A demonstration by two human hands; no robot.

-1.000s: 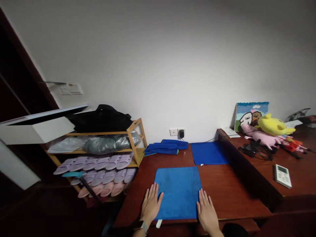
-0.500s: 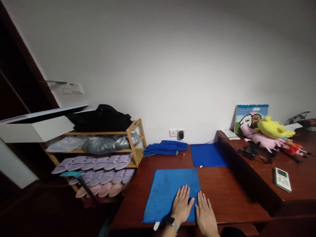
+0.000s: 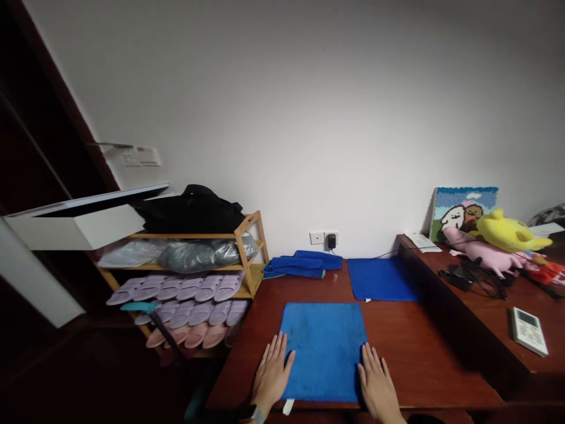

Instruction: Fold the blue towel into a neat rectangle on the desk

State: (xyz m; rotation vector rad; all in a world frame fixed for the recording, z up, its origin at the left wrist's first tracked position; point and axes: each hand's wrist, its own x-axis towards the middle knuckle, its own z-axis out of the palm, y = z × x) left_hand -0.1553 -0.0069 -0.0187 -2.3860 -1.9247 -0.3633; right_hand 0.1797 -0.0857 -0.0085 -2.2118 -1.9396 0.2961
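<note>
A blue towel (image 3: pixel 324 347) lies spread flat on the dark wooden table (image 3: pixel 410 353), right in front of me. My left hand (image 3: pixel 272 372) rests flat at the towel's left edge, fingers stretched out and apart. At the towel's right edge my right hand (image 3: pixel 378 386) also lies flat with its fingers extended. Neither hand holds anything. A white tag (image 3: pixel 288 406) sticks out from the towel's near edge.
A second flat blue towel (image 3: pixel 379 278) and several folded blue towels (image 3: pixel 302 264) lie at the table's back. A wooden rack (image 3: pixel 247 253) of slippers stands left. A raised desk (image 3: pixel 498 306) on the right carries plush toys (image 3: pixel 494 238), cables and a remote (image 3: pixel 528 331).
My left hand slid across the towel to the right beside my right hand, then back to the left edge. The towel lies square again.
</note>
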